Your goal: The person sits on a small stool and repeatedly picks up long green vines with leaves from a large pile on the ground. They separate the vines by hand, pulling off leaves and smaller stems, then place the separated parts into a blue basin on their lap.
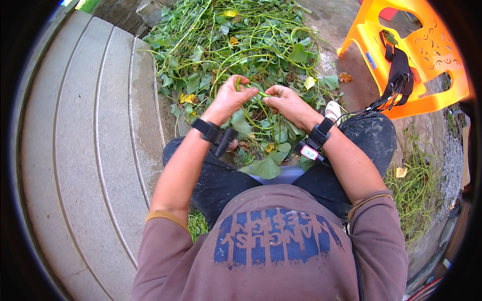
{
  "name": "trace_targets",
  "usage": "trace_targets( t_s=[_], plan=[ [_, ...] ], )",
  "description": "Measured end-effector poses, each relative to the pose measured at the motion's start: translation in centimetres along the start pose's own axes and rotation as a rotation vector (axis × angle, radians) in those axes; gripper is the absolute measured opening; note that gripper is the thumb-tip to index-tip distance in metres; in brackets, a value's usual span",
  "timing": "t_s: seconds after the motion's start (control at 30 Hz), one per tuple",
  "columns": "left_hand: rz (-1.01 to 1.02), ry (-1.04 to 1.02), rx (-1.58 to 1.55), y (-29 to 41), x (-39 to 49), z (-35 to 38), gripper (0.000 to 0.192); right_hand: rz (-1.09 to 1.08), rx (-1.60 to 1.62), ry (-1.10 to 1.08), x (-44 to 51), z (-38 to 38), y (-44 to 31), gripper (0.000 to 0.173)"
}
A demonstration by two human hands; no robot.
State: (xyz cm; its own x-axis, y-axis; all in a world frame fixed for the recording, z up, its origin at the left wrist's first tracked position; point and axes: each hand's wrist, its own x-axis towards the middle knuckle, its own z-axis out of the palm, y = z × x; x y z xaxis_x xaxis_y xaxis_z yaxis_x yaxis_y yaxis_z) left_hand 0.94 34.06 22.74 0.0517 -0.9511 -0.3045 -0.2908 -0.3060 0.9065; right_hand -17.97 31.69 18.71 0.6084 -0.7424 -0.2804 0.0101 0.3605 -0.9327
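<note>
Pinched between the fingertips of my left hand (232,93) and my right hand (289,103) is a green vine stem (262,93), spanning the short gap between them. Thinner stalks and several broad leaves hang below the hands; one large green leaf (263,168) reaches down over my lap. Right behind the hands rises a big heap of leafy vines (233,49), which look like sweet potato vines, with a few yellowed leaves mixed in. Each wrist wears a black strap with a small device, and the right one carries a white tag.
Grey stone steps (79,124) run along the left. An orange plastic chair (410,99) stands at the upper right, holding a black strapped bag (401,71) with cables. More stripped-looking green stems (410,192) lie on the ground to my right. My bent knees flank the work.
</note>
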Motion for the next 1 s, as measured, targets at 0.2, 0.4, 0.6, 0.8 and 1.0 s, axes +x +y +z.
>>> trace_targets(
  t_s=[0.2, 0.4, 0.6, 0.8, 1.0],
  plan=[
    [0.001, 0.257, -0.297, -0.2, -1.2, 3.4, 0.035, -0.032, 0.184, 0.064, 0.2, -0.3, -0.3, 0.014],
    [-0.157, -0.034, -0.277, -0.2, -1.8, 3.0, 0.021, -0.070, 0.154, 0.000, 0.6, -0.8, -0.4, 0.017],
    [0.334, 0.112, 0.559, -2.0, 0.6, 2.1, 0.026, -0.053, 0.088, 0.048, 0.2, -0.2, -0.7, 0.014],
    [0.086, 0.337, 0.634, -2.4, 2.6, -1.9, 0.037, -0.063, 0.207, 0.042, 0.1, -0.7, -0.9, 0.014],
    [0.029, 0.402, -0.200, -1.7, 0.3, -3.1, 0.036, -0.110, -0.229, 0.228, 1.5, -2.4, -0.4, 0.019]
  ],
)
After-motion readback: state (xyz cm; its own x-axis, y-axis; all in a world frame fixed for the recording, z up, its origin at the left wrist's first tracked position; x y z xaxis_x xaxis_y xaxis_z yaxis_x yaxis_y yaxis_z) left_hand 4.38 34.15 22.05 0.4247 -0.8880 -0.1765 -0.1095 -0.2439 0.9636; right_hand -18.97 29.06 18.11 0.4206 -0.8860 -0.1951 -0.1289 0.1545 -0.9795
